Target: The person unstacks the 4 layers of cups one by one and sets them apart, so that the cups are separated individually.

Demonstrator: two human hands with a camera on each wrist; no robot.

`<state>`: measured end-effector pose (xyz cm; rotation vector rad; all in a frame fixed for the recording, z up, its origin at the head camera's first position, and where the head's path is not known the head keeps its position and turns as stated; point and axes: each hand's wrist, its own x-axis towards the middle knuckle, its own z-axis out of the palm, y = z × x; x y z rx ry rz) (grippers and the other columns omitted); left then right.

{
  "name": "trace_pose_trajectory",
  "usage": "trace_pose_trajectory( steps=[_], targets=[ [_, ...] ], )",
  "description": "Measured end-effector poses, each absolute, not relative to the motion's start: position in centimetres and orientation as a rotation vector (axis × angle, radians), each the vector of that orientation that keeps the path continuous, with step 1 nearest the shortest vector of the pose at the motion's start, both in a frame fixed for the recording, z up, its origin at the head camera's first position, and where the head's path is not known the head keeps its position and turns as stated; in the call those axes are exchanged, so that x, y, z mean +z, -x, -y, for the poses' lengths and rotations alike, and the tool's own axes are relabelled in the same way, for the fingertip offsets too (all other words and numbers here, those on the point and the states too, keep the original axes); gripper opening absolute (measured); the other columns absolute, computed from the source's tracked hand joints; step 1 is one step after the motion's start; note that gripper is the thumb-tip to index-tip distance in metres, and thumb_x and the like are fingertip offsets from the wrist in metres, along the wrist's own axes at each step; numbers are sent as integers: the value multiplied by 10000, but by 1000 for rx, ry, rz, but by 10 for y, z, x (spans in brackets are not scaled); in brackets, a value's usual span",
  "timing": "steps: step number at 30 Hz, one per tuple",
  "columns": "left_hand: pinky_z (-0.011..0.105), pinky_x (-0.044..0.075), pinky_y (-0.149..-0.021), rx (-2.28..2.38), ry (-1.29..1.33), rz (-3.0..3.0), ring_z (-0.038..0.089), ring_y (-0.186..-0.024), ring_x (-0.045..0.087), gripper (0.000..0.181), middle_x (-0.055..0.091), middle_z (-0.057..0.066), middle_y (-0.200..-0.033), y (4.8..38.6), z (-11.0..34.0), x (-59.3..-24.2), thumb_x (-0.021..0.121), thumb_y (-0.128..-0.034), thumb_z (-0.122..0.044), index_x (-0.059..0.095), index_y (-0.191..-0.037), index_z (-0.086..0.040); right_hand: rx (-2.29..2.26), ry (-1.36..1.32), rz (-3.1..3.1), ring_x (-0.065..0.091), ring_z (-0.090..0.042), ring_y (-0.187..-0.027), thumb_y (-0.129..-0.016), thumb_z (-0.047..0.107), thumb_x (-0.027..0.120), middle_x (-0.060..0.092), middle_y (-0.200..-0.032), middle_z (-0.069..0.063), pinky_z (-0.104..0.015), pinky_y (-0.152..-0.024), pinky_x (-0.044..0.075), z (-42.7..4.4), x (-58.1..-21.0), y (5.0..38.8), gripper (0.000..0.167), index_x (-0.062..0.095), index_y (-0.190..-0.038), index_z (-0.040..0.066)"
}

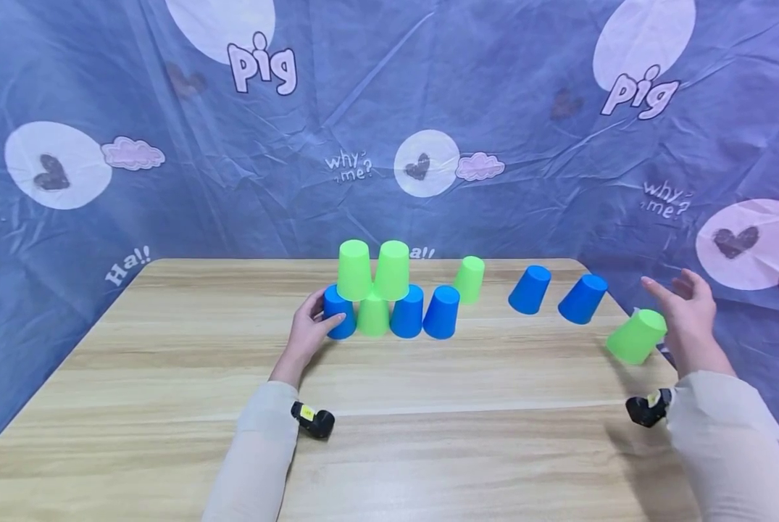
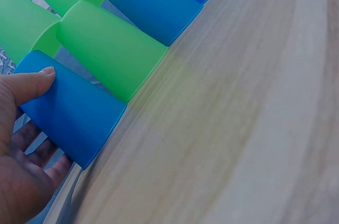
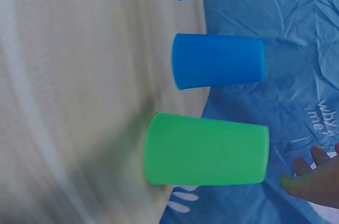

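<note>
My left hand (image 1: 309,328) holds the upside-down blue cup (image 1: 340,323) at the left end of a row, thumb on its near side and fingers behind it. Beside that cup stand a green cup (image 1: 372,317) and two blue cups (image 1: 407,312) (image 1: 441,313), all upside down. Two more green cups (image 1: 353,270) (image 1: 392,270) form a second level above the row's left part. At the table's right edge, my right hand (image 1: 689,312) hovers with fingers spread, just beyond a green cup (image 3: 206,150). A gap shows between hand and cup in the right wrist view.
Behind the row's right end stands a green cup (image 1: 470,279). Farther right are two upside-down blue cups (image 1: 530,290) (image 1: 582,299). The wooden table (image 1: 428,449) ends at a blue printed cloth (image 1: 298,188) hanging behind and to the right.
</note>
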<state>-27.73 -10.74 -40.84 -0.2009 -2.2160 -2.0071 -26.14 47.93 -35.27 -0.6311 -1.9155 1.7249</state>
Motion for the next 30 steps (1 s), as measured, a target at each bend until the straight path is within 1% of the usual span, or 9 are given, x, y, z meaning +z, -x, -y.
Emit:
trace_pose_trajectory(
  steps=[3, 4, 6, 10, 13, 18, 23, 27, 30],
  targets=[
    [406, 310, -931, -1999, 207, 2218, 278, -1118, 391, 553, 431, 162, -1223, 280, 107, -411, 632, -780, -73, 390, -1277, -67, 1752, 638, 1894, 261, -50, -1190, -675, 219, 737, 307, -1329, 87, -182, -963, 205, -456, -329, 254, 846, 233, -1348, 307],
    [408, 310, -931, -1999, 210, 2215, 281, -1118, 391, 553, 430, 166, -1223, 280, 107, -411, 632, -780, -69, 390, -1277, -63, 1754, 617, 1892, 272, -45, -1182, -670, 228, 741, 321, -1318, 94, -177, -959, 211, -455, -327, 255, 838, 247, -1342, 311],
    [404, 314, -928, -1995, 211, 2209, 280, -1112, 396, 549, 437, 166, -1216, 281, 107, -410, 635, -777, -68, 396, -1272, -64, 1759, 609, 1896, 240, -55, -1203, -673, 230, 738, 290, -1343, 83, -222, -993, 159, -449, -320, 259, 843, 239, -1348, 303],
    [398, 316, -927, -1987, 203, 2212, 272, -1109, 398, 544, 440, 158, -1213, 281, 107, -410, 634, -779, -71, 400, -1269, -71, 1730, 521, 1904, 279, -62, -1179, -674, 253, 735, 338, -1309, 71, -231, -993, 166, -436, -314, 265, 793, 291, -1330, 287],
    [393, 316, -929, -1994, 197, 2224, 264, -1112, 396, 543, 438, 149, -1217, 280, 108, -411, 628, -784, -71, 395, -1274, -79, 1751, 483, 1900, 252, -83, -1202, -697, 230, 718, 327, -1319, 43, -253, -1005, 143, -407, -299, 260, 781, 280, -1342, 254],
    [398, 313, -930, -2007, 199, 2221, 267, -1113, 396, 544, 438, 154, -1217, 280, 108, -412, 630, -781, -67, 396, -1273, -74, 1797, 415, 1902, 226, -77, -1217, -749, 193, 671, 316, -1318, 36, -221, -1001, 134, -361, -279, 252, 744, 248, -1360, 218],
    [413, 307, -932, -2008, 200, 2206, 284, -1116, 391, 540, 434, 172, -1217, 279, 108, -411, 632, -779, -61, 399, -1266, -62, 1895, 297, 1876, 227, -108, -1228, -753, 196, 666, 279, -1360, -10, -235, -1003, 147, -333, -276, 256, 733, 254, -1358, 198],
    [404, 307, -934, -2007, 188, 2214, 273, -1119, 390, 542, 433, 161, -1222, 279, 107, -412, 635, -779, -73, 399, -1267, -71, 1925, 242, 1885, 247, -131, -1223, -753, 191, 666, 287, -1354, -46, -238, -996, 183, -316, -278, 264, 729, 258, -1358, 175],
    [398, 311, -933, -2003, 178, 2221, 265, -1117, 393, 542, 437, 152, -1220, 280, 107, -412, 636, -779, -77, 401, -1267, -77, 1922, 222, 1918, 254, -137, -1220, -762, 196, 658, 288, -1353, -62, -244, -998, 178, -307, -281, 270, 723, 252, -1360, 164]
  ],
)
